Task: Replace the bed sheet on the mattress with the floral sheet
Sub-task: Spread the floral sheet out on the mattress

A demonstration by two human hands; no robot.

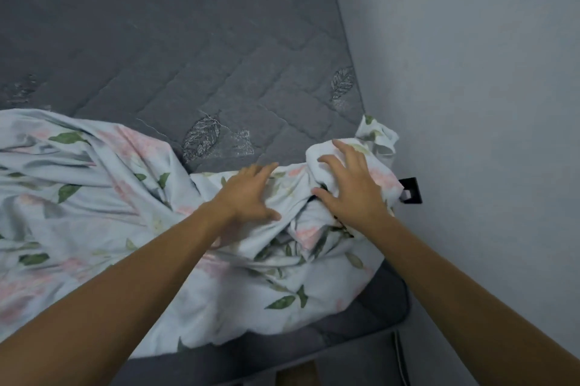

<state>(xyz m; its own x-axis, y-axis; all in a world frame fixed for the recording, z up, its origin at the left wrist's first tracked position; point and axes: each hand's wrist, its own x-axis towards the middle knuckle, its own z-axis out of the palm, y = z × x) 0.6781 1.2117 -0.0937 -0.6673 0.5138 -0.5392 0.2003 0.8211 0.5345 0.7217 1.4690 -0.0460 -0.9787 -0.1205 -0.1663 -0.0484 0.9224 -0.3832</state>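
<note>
Grey mattress (157, 49) bare beside wall (470, 71); I see left hand (248, 194) and right hand (351, 187), fingers spread, pressing floral sheet (94, 197).

Both hands (301, 191) press the floral sheet (94, 197) onto the mattress (157, 40).

One floral sheet (94, 197), one mattress (172, 40), two bare hands — left hand (248, 194), right hand (348, 187) — one black wall fitting (411, 191).

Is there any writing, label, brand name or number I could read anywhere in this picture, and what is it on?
None can be read.
The gray mattress shows only stitched leaf patterns, no words.
The floral sheet bears only leaves and pink flowers.
The small black object on the wall shows no legible marking.
</note>
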